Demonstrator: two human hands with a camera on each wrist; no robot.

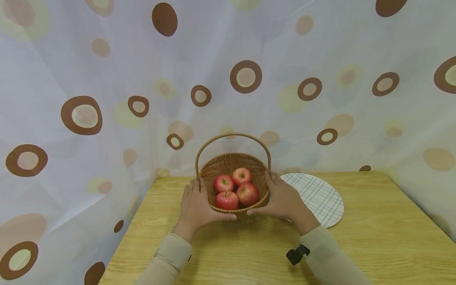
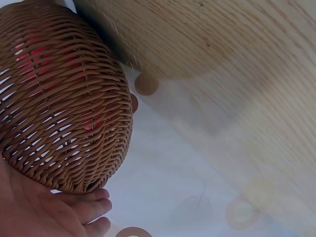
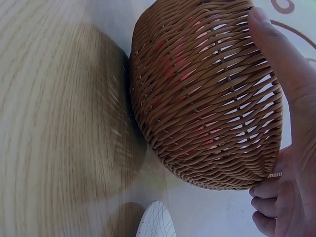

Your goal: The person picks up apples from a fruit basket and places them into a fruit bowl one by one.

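Note:
A brown wicker basket (image 1: 228,160) with a tall arched handle stands near the back of the table, with several red apples (image 1: 248,194) inside. My left hand (image 1: 196,208) holds its left side, thumb along the front rim and fingers round the side. On the opposite side my right hand (image 1: 288,202) grips it the same way. Both wrist views show the woven wall close up, with red apples glimpsed through the gaps; the left hand (image 2: 49,212) and right hand (image 3: 296,182) lie against it. Whether the base touches the table I cannot tell.
A round white mat or board with a grid pattern (image 1: 320,198) lies right of the basket, partly behind the right hand. The wooden table (image 1: 377,237) ends at a dotted cloth backdrop (image 1: 221,47). A black band with a small device (image 1: 295,255) is at the right wrist.

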